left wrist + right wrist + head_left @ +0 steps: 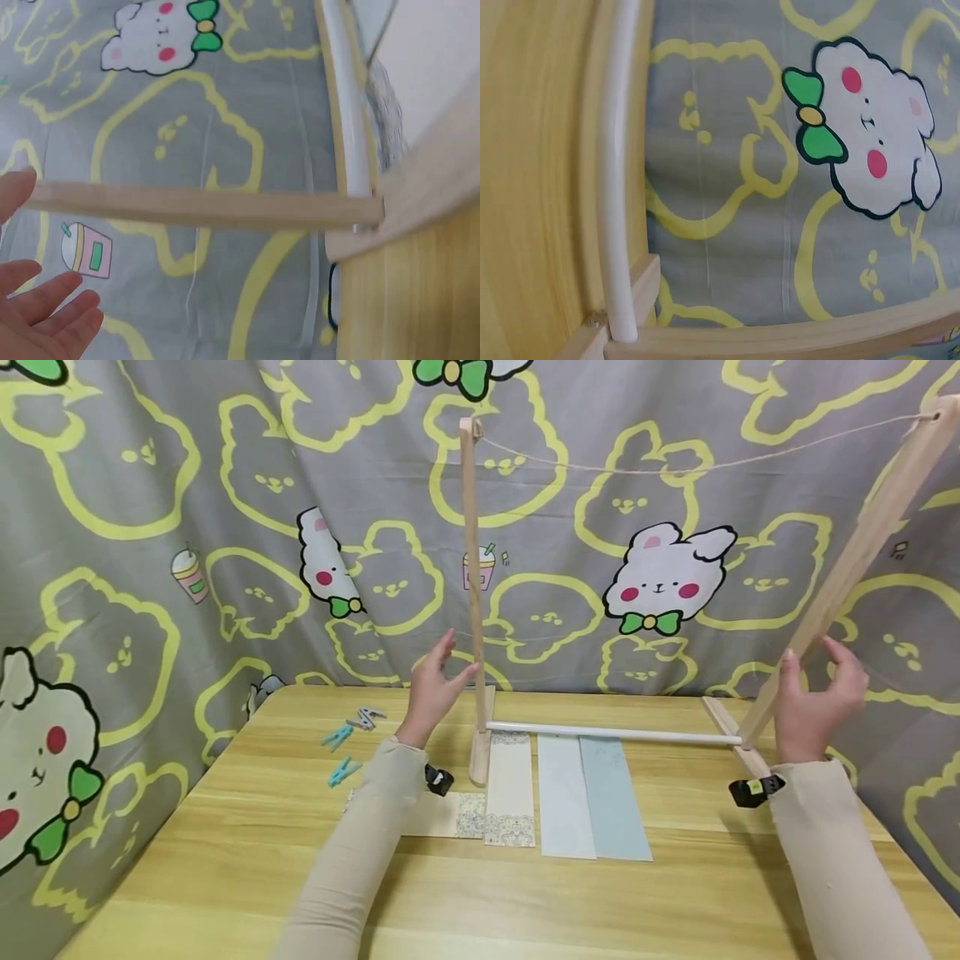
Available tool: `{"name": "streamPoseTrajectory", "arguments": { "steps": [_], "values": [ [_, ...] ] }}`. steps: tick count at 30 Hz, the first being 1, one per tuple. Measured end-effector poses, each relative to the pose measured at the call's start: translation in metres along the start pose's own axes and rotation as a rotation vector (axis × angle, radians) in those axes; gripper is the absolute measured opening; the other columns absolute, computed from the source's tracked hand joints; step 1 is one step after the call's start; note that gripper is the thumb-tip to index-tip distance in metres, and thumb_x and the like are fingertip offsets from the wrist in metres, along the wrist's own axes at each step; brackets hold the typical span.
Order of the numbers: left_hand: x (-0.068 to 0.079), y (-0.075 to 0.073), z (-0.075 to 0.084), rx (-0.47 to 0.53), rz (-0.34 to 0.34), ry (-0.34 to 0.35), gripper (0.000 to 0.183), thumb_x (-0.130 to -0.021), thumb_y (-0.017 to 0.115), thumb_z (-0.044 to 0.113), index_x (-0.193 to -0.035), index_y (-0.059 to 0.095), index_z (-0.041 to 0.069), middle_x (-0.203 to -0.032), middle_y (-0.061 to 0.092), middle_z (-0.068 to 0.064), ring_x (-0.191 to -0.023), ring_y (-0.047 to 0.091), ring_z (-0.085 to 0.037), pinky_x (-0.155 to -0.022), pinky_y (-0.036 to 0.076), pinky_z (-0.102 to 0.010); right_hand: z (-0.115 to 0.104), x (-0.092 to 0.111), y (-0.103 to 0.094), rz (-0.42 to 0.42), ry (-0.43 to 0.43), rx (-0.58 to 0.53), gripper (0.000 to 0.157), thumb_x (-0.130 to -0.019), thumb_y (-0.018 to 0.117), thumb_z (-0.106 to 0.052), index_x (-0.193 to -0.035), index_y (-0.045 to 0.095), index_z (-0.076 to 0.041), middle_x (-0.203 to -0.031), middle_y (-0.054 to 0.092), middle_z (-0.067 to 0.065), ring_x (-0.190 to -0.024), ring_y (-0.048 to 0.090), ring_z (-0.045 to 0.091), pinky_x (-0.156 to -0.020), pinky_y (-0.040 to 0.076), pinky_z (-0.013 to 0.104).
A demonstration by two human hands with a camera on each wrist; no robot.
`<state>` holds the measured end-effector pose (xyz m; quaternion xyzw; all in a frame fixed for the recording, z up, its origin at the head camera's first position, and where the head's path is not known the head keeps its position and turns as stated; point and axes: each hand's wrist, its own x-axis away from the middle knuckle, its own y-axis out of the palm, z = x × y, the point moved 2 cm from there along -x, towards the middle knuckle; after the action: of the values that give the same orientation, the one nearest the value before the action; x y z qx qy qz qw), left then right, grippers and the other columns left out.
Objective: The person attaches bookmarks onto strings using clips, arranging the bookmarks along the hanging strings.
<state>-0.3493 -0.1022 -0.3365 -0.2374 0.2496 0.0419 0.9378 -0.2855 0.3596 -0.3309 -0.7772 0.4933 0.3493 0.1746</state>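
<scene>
A wooden rack stands on the table, its left post upright and its right post leaning in the head view. My left hand is beside the left post with fingers spread, the thumb close to the wood. In the left wrist view that hand shows loose fingers holding nothing. My right hand is at the lower right post, thumb and fingers parted on either side of it; contact is unclear. A white rod joins the posts low down. A thin string sags between their tops.
Several clothespins lie at the back left of the table. Below the rod lie a lace-patterned paper strip, a white strip and a pale blue strip. Another patterned strip lies sideways. Behind hangs a printed curtain.
</scene>
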Motion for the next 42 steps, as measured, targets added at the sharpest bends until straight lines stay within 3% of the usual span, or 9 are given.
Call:
{"name": "streamPoseTrajectory", "arguments": {
  "steps": [3,7,10,13,22,28,33,37,42],
  "values": [
    [0.001,0.005,0.003,0.078,0.038,-0.017,0.067,-0.086,0.071,0.023,-0.143,0.039,0.007,-0.136,0.051,-0.014,-0.123,0.049,-0.029,-0.105,0.038,-0.034,0.003,-0.005,0.000,0.011,0.123,0.001,0.035,-0.084,0.070,-0.023,-0.117,0.064,-0.015,-0.114,0.059,-0.010,-0.102,0.046,-0.001,-0.094,0.034,0.020],
    [0.000,0.011,0.009,0.136,0.090,-0.027,0.061,-0.086,0.071,0.021,-0.139,0.045,0.006,-0.132,0.055,-0.015,-0.119,0.053,-0.029,-0.101,0.042,-0.036,0.007,-0.012,0.003,-0.050,0.262,0.026,0.044,-0.084,0.070,-0.025,-0.125,0.058,-0.019,-0.123,0.055,-0.009,-0.101,0.044,-0.003,-0.090,0.033,0.017],
    [-0.003,0.015,0.015,0.152,0.123,-0.028,0.058,-0.085,0.071,0.023,-0.136,0.050,0.005,-0.128,0.058,-0.014,-0.115,0.057,-0.029,-0.098,0.045,-0.038,0.012,-0.016,0.004,-0.091,0.338,0.019,0.048,-0.083,0.071,-0.025,-0.128,0.055,-0.021,-0.125,0.054,-0.008,-0.103,0.044,-0.002,-0.092,0.035,0.017],
    [-0.007,0.019,0.021,0.179,0.149,-0.024,0.053,-0.085,0.072,0.023,-0.131,0.055,0.004,-0.120,0.063,-0.013,-0.108,0.061,-0.026,-0.093,0.048,-0.040,0.019,-0.018,0.006,-0.109,0.379,-0.015,0.046,-0.081,0.073,-0.022,-0.125,0.058,-0.021,-0.117,0.056,-0.011,-0.101,0.048,-0.001,-0.092,0.040,0.018],
    [-0.013,0.028,0.025,0.191,0.242,-0.031,0.033,-0.083,0.073,0.016,-0.113,0.067,0.003,-0.100,0.071,-0.011,-0.088,0.068,-0.018,-0.072,0.056,-0.028,0.030,-0.023,0.009,-0.109,0.364,0.008,0.026,-0.082,0.073,-0.019,-0.107,0.070,-0.012,-0.079,0.055,-0.020,-0.075,0.054,-0.006,-0.076,0.046,0.013],
    [-0.015,0.027,0.025,0.100,0.277,0.009,0.023,-0.084,0.072,0.013,-0.102,0.071,0.001,-0.093,0.072,-0.012,-0.079,0.070,-0.019,-0.065,0.057,-0.029,0.026,-0.024,0.009,-0.128,0.363,0.084,0.027,-0.083,0.071,-0.022,-0.107,0.071,-0.009,-0.074,0.052,-0.026,-0.070,0.052,-0.009,-0.073,0.045,0.011],
    [-0.015,0.028,0.026,0.031,0.280,0.031,0.020,-0.084,0.070,0.012,-0.100,0.071,0.000,-0.091,0.072,-0.012,-0.079,0.070,-0.019,-0.064,0.057,-0.028,0.029,-0.024,0.007,-0.147,0.356,0.105,0.012,-0.084,0.069,-0.022,-0.095,0.068,-0.018,-0.070,0.050,-0.026,-0.067,0.050,-0.010,-0.068,0.041,0.010],
    [-0.014,0.030,0.024,0.018,0.284,0.057,0.019,-0.084,0.069,0.011,-0.099,0.071,0.000,-0.091,0.072,-0.013,-0.080,0.070,-0.019,-0.065,0.057,-0.028,0.031,-0.024,0.004,-0.143,0.333,0.126,0.007,-0.084,0.069,-0.023,-0.089,0.064,-0.023,-0.070,0.049,-0.027,-0.065,0.049,-0.011,-0.067,0.040,0.010],
    [-0.016,0.028,0.024,0.028,0.283,0.052,0.020,-0.085,0.070,0.010,-0.100,0.070,-0.001,-0.091,0.072,-0.013,-0.081,0.070,-0.019,-0.066,0.057,-0.029,0.028,-0.025,0.007,-0.134,0.307,0.145,0.010,-0.083,0.070,-0.026,-0.091,0.066,-0.021,-0.069,0.047,-0.029,-0.064,0.047,-0.012,-0.066,0.039,0.010]
  ]
}}
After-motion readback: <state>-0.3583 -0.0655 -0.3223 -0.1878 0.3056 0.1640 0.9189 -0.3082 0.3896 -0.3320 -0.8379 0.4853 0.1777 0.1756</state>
